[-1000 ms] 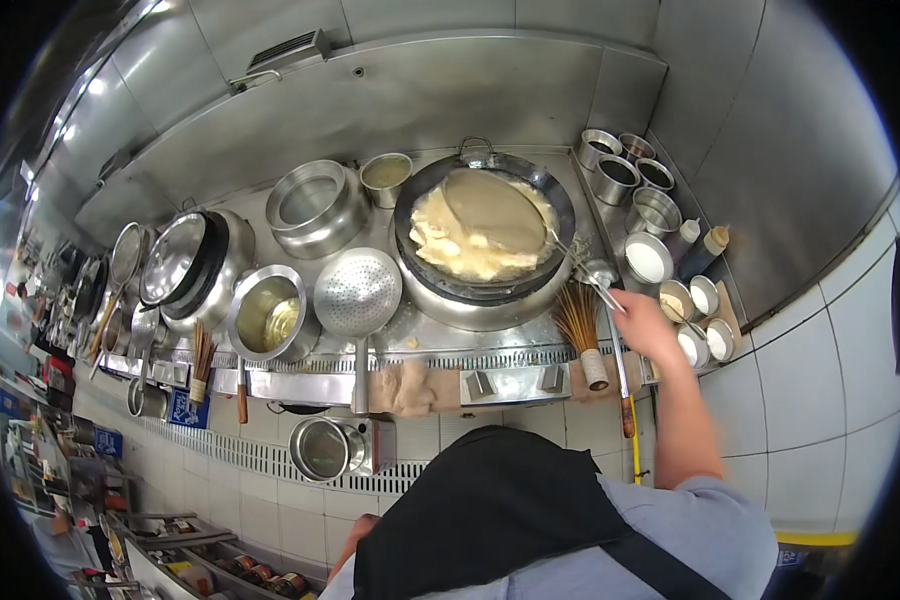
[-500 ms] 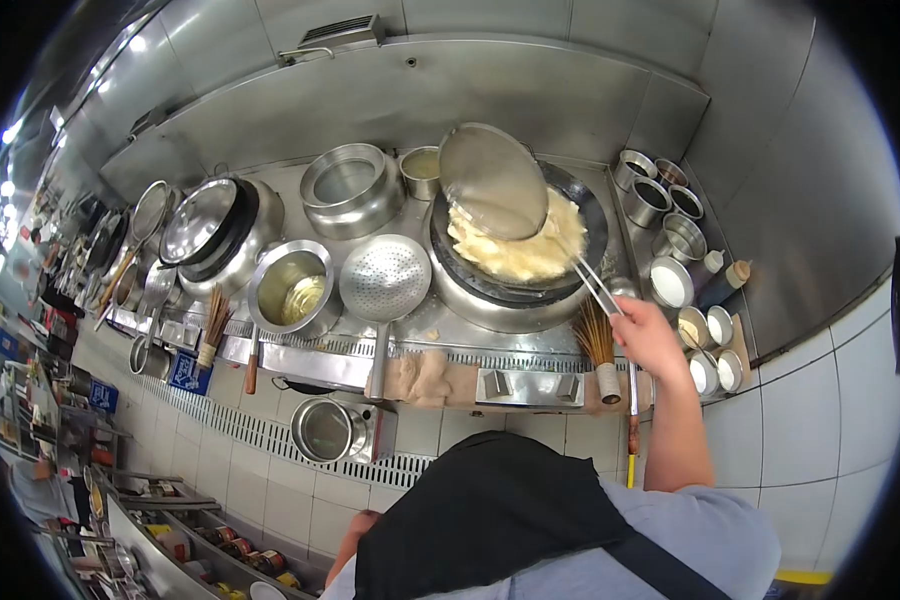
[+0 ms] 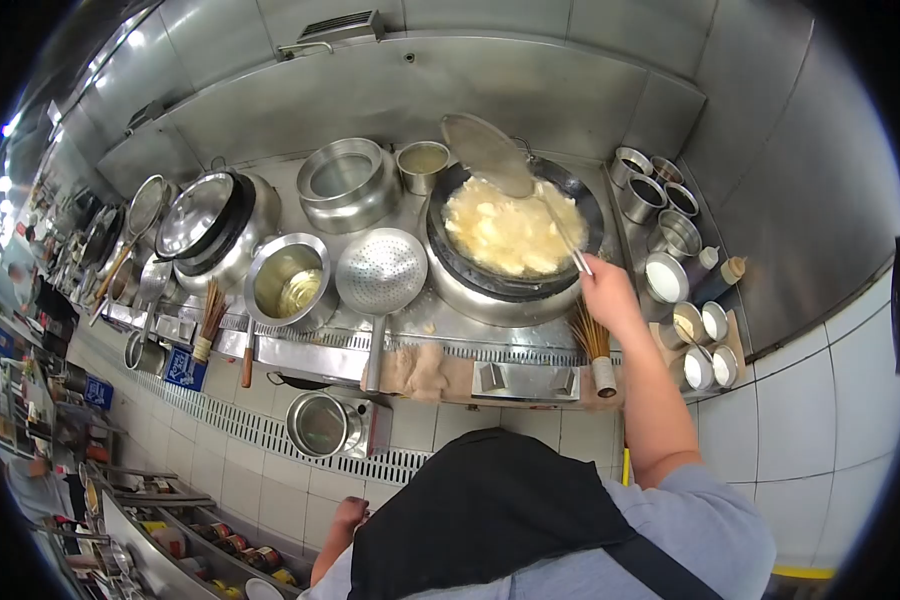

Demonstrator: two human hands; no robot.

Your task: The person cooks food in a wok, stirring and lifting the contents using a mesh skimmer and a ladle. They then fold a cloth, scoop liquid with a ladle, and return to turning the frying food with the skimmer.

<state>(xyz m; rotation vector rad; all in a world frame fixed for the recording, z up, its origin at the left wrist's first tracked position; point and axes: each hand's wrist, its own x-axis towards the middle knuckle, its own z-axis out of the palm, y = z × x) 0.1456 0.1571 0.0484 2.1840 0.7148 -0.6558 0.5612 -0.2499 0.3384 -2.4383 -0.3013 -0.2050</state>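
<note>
My right hand [image 3: 600, 285] is closed round the handle of a round mesh strainer [image 3: 485, 150]. The strainer is tilted over the back left of a large black wok [image 3: 590, 195]. Pale yellow pieces of food [image 3: 515, 225] lie in bubbling liquid inside the wok. Down at my left side, my left hand [image 3: 352, 512] hangs low, away from the stove, its fingers curled; whether it holds anything is too small to tell.
Left of the wok are a perforated ladle [image 3: 382, 272], a pot of oil [image 3: 290, 285] and a lidded wok [image 3: 198, 215]. Seasoning containers [image 3: 667, 277] and bottles stand at the right. A bamboo brush [image 3: 595, 345] lies at the front edge. A co-worker [image 3: 30, 490] is at the far left.
The strainer has come up from the food and swung to the back left, its disc now more steeply tilted. My right hand has shifted slightly left and forward. My left hand shows more.
</note>
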